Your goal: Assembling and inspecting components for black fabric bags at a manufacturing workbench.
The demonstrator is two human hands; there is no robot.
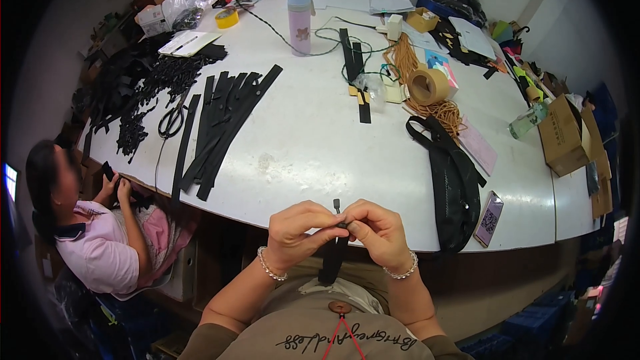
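Just over the near table edge, my left hand (305, 225) and my right hand (378, 229) meet, fingertips pinched together. Between them is a small dark piece, mostly hidden by the fingers, with a thin cord end and flat black tab (337, 205) sticking up past the fingertips. From the pinch a black fabric strip (331, 265) hangs down toward my lap; it looks like zipper tape. Both hands are closed on this strip and its small dark piece. A pile of similar black strips (223, 130) lies on the table to the left, some bearing small dark fittings.
Black-handled scissors (171, 122) and a heap of small black pulls (163, 80) lie left. A lilac bottle (299, 23) stands at the back. Rightward are a tape roll (429, 86), a black bag (453, 187) and a phone (489, 219). A co-worker (100, 227) sits at left, handling black material.
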